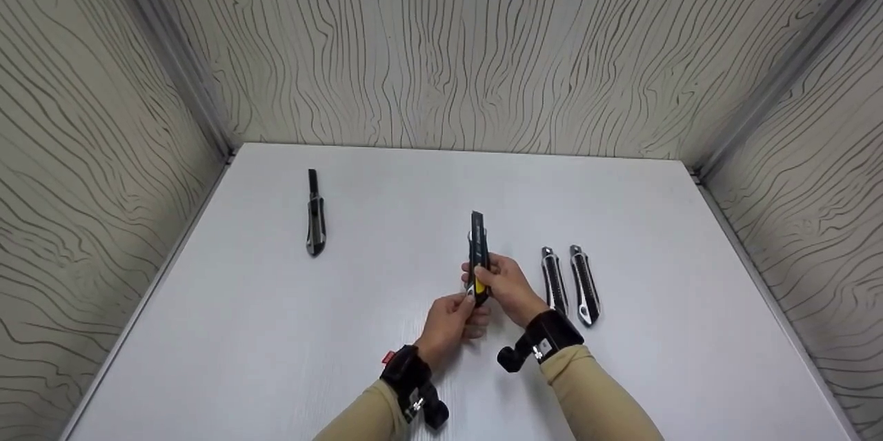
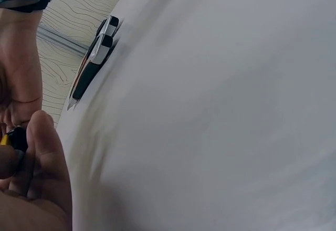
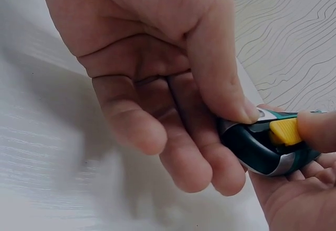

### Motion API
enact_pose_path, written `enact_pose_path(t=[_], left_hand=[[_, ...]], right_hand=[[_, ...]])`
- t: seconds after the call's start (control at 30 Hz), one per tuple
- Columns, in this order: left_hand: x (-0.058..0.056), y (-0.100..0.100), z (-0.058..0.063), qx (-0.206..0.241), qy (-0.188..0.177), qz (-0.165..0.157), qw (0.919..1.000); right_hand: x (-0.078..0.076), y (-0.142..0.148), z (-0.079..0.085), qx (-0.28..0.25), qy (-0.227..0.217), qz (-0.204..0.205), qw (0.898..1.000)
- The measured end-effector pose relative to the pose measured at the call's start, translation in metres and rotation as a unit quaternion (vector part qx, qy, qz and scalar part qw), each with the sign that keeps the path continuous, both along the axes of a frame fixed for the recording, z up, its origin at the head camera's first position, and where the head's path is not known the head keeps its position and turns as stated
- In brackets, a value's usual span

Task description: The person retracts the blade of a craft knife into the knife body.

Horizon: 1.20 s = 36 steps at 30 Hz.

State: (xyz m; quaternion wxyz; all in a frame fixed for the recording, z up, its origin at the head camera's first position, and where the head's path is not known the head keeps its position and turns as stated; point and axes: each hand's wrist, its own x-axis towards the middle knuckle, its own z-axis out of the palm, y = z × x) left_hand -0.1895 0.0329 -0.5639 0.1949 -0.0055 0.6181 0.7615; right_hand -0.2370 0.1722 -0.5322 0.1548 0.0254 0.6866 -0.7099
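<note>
Between both hands is a snap-off utility knife, dark green and silver, its dark blade pointing toward the back wall. My right hand grips its body, and the thumb rests on the yellow slider. At the knife's near end, my left hand pinches the butt between thumb and fingers. The right wrist view has the left hand large, its other fingers loosely curled below the knife. Only part of each hand appears at the left edge of the left wrist view, where most of the knife is hidden.
Just right of the right hand lie two more utility knives side by side, no long blade showing. Far left on the white table lies another utility knife, dark blade extended. Wood-patterned walls enclose the back and sides.
</note>
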Motion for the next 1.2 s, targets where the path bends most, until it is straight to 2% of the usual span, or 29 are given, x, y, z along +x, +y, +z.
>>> enact_pose_path(t=[0.33,0.6,0.97,1.2], left_hand=[[0.0001,-0.0003,-0.0013,-0.013,0.021,-0.003,0.9997],[0.0005,-0.0002,-0.0002,-0.004,0.014,0.001,0.9999],[0.0003,-0.0005,0.002,-0.017,0.009,-0.003,0.9998],[0.0003,-0.0007,0.002,-0.003,0.003,-0.006,1.0]], right_hand=[[0.0,0.0024,-0.0011,-0.001,-0.002,0.008,1.0],[-0.0002,0.0016,-0.0014,-0.001,-0.002,0.01,1.0],[-0.0005,0.0041,-0.0015,-0.005,0.006,0.027,1.0],[0.0,0.0039,-0.0006,0.001,0.004,0.024,1.0]])
